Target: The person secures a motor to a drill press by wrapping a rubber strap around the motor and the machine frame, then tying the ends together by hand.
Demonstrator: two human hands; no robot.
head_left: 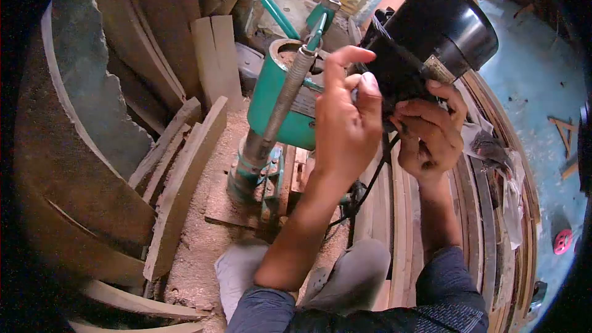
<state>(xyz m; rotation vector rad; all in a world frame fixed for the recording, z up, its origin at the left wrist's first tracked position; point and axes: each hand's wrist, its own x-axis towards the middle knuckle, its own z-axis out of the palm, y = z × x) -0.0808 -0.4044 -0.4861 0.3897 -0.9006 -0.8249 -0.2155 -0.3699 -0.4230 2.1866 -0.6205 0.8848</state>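
A black, rounded motor housing [447,21] with a small label is at the upper right, beside a green machine [265,102] with a threaded metal column [290,89]. My left hand [351,108] is raised at the housing's near left side, its index finger bent toward the black part and its thumb up; nothing shows clearly in it. Under the housing's lower edge, my right hand [435,126] has its fingers curled against the black part, and what lies between its fingertips is too small to make out. A black cable [370,185] hangs down between the two hands.
Long wooden strips [404,228] lie at the right, with a clear plastic bag [512,197] on them. Boards [185,191] lean at the left. Sawdust [197,259] covers the ground around the machine's base. A pink round object [562,242] lies on the blue floor.
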